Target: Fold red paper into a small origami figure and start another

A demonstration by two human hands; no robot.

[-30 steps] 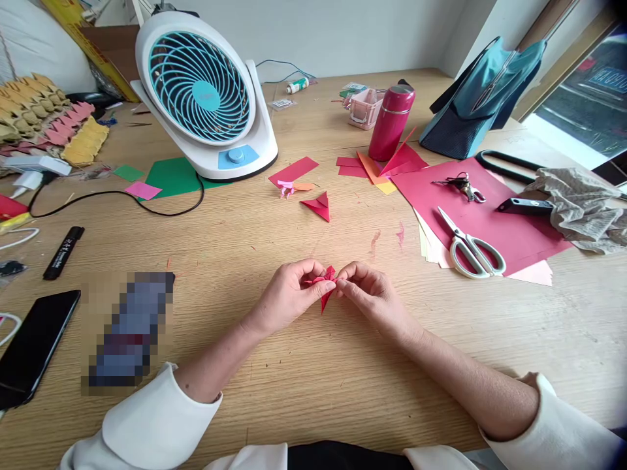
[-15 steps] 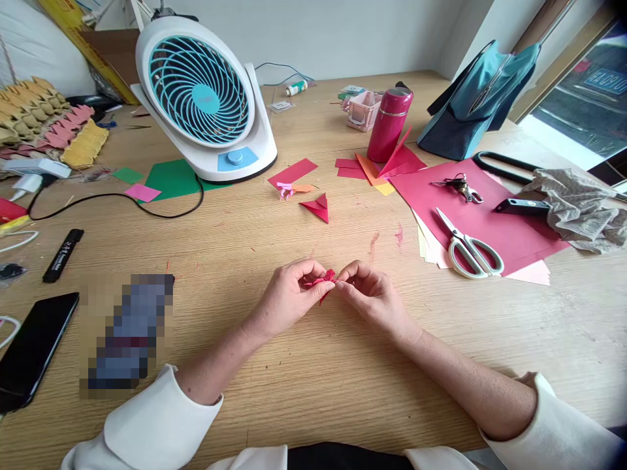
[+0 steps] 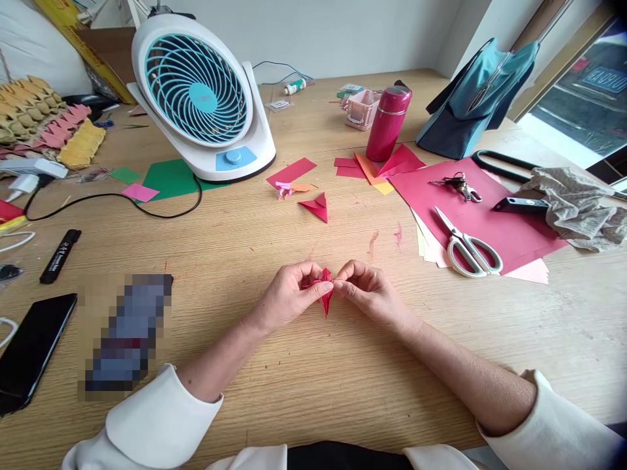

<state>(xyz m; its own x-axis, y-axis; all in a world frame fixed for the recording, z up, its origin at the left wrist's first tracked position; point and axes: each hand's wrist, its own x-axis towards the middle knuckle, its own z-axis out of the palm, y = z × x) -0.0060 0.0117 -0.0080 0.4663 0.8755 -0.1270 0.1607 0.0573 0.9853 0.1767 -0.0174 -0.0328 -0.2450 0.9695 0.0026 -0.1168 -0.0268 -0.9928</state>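
Observation:
Between my two hands is a small red folded paper piece (image 3: pixel 326 303), with a long point hanging down toward me. My left hand (image 3: pixel 291 292) pinches its left side between thumb and fingers. On the other side, the thumb and index finger of my right hand (image 3: pixel 367 288) are closed on its right edge. Parts of the paper are hidden behind my fingertips. Farther up the wooden table (image 3: pixel 274 391) lie a red folded triangle of paper (image 3: pixel 317 207) and a small pink and orange folded paper piece (image 3: pixel 285 189).
White-handled scissors (image 3: pixel 473 251) rest on a large red sheet (image 3: pixel 524 241) at right. Behind stand a fan (image 3: pixel 203 98), a pink flask (image 3: pixel 389 124) and a teal bag (image 3: pixel 477 104). To the left are a black marker (image 3: pixel 61 256) and a phone (image 3: pixel 36 352).
The red folded paper has turned in my fingers, so its lower point now shows longer and hangs straight down. Both hands keep nearly the same place.

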